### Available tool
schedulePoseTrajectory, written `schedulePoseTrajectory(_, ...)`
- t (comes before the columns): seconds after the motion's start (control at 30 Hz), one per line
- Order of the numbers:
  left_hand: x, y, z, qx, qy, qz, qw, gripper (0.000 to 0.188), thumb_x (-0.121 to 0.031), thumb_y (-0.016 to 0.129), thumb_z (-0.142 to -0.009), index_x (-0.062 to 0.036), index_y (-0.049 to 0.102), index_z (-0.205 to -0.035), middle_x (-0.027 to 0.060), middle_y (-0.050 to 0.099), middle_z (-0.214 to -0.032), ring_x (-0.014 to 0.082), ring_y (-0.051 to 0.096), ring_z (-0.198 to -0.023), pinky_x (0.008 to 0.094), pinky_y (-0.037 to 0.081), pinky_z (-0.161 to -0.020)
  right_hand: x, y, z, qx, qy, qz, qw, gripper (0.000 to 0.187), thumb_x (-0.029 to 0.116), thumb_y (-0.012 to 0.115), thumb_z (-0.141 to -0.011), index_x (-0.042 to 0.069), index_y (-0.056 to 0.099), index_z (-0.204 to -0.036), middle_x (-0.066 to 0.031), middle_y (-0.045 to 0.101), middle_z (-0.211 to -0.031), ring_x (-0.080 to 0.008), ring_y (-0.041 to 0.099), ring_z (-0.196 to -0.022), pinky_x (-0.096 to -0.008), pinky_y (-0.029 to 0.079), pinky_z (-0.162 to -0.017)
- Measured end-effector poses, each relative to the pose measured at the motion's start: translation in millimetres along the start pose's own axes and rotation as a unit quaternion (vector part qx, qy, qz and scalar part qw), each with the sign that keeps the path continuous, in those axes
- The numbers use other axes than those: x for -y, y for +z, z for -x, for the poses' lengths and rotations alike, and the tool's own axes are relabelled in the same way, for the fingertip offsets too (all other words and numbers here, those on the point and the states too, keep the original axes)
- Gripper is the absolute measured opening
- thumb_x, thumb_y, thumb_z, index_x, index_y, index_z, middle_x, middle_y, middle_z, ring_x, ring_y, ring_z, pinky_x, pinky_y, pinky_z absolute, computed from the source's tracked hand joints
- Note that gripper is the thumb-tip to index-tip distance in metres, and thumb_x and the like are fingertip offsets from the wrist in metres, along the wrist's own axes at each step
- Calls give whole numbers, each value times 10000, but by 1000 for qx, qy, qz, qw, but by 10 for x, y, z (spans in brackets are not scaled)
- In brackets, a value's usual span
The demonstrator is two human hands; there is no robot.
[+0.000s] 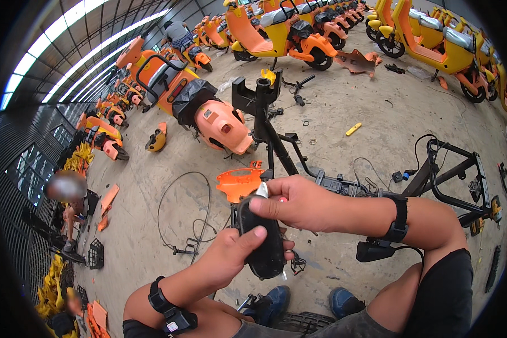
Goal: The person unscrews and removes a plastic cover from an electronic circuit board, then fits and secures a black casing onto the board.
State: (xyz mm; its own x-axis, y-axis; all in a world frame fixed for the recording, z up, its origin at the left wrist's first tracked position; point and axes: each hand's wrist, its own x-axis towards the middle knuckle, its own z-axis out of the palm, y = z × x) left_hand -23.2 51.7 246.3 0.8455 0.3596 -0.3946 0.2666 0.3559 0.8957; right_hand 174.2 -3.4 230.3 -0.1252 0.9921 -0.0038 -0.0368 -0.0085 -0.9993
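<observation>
Above the bare scooter frame, both hands hold a black elongated part with rounded ends (pixel 263 253), tilted slightly. My left hand (pixel 224 260) is closed around its lower half, thumb across the face and fingertips showing at the far edge. My right hand (pixel 304 204) pinches its top end, thumb on the upper face. A silvery piece (pixel 262 190) shows at that end, beside the right fingers; how it joins the part is hidden. Just behind the hands are an orange plastic cover (pixel 239 183) and the black scooter frame (pixel 283 147) with its upright steering tube.
An orange scooter (pixel 222 125) stands just beyond the frame. A cable loop (pixel 172 179) lies on the floor at left, a yellow tool (pixel 353 129) at right. Rows of scooters (pixel 276 42) fill the back. People are at left and far back. A black basket (pixel 96 253) sits left.
</observation>
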Motion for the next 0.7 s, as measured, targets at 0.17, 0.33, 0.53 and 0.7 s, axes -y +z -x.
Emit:
schedulePoseTrajectory(0.17, 82, 19, -66, 18, 13, -96, 995, 517, -386, 507, -1005, 21, 477, -1321, 173, 658, -1177, 286, 648, -1103, 406, 489, -997, -110, -51, 4, 10, 1, 20, 1000, 268, 281, 656, -951, 18, 650, -1004, 18, 626, -835, -40, 523, -757, -248, 457, -670)
schedulePoseTrajectory(0.33, -8, -18, -19, 10, -7, -166, 986, 450, -366, 510, -1008, 4, 563, -1258, 124, 682, -1147, 215, 644, -1094, 353, 472, -996, -214, -44, -22, 21, -12, -3, 1000, 253, 255, 637, -963, 15, 645, -1045, 18, 642, -909, -39, 542, -829, -240, 468, -727)
schedulePoseTrajectory(0.53, 9, 13, 2, -25, 10, -184, 983, 352, -292, 564, -996, -3, 638, -1182, 50, 697, -1071, 123, 640, -1007, 296, 497, -907, -354, -75, -50, 0, -103, -31, 994, 396, 418, 631, -950, 29, 601, -881, 20, 542, -749, -61, 464, -699, -266, 417, -616)
schedulePoseTrajectory(0.7, 4, 17, 45, -38, 11, -131, 991, 345, -299, 570, -995, -9, 648, -1165, 39, 700, -1037, 110, 642, -963, 275, 503, -858, -71, -50, 37, 21, -5, -40, 999, 373, 393, 617, -962, 44, 604, -1092, 7, 594, -839, -70, 539, -786, -256, 469, -713)
